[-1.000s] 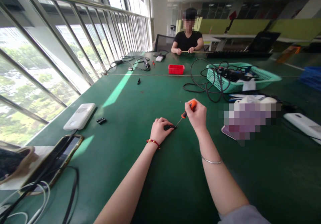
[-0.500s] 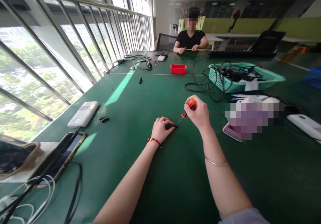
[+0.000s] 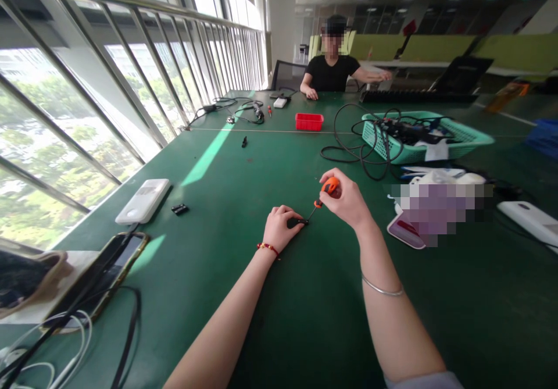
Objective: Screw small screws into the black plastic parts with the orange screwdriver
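On the green table (image 3: 209,296) my left hand (image 3: 281,227) pins down a small black part (image 3: 296,222), gripping it between thumb and fingers. What kind of part it is cannot be made out. My right hand (image 3: 346,197) is closed round the orange and black handle of a screwdriver (image 3: 330,186). The tool leans down to the left, and the tip of its shaft meets the right end of the black part. Another small black piece (image 3: 179,209) lies to the left, and a further black piece (image 3: 244,141) lies farther back.
A red bin (image 3: 309,122) stands toward the back. Right of it is a teal basket (image 3: 427,155) of cables, with loops spilling out. A white box (image 3: 143,202) and a phone (image 3: 117,267) with cords lie left. Across the table sits a person (image 3: 333,75) in black.
My right hand has turned round the screwdriver handle, its wrist shifting slightly right. My left hand holds its place. The person opposite has stretched one arm out toward the right of the view.
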The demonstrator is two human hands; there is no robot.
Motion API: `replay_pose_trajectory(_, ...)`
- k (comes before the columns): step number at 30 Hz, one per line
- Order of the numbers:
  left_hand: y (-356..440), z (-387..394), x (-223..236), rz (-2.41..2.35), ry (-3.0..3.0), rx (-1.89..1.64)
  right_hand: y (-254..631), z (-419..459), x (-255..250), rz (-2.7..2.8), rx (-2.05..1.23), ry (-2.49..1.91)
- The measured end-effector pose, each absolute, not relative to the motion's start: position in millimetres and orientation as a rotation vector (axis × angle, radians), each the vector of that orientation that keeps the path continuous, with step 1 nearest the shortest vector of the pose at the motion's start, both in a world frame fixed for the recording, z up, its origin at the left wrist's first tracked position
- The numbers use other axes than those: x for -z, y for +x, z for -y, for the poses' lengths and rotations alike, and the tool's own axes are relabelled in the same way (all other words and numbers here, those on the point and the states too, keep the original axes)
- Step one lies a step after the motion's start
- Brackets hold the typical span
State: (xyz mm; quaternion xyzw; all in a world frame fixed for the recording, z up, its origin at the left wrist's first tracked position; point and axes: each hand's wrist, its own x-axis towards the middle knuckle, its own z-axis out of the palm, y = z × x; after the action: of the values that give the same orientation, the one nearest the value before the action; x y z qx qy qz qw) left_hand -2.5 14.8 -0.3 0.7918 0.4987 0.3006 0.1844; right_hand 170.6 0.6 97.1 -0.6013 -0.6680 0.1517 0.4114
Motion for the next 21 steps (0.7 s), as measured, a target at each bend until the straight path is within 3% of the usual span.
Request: replay_pose_trajectory(21,-3.4,-13.6,-0.4,-1.405,2.227,-0.856,170.1,0.7,-99.6,1.727,-0.339,-1.536)
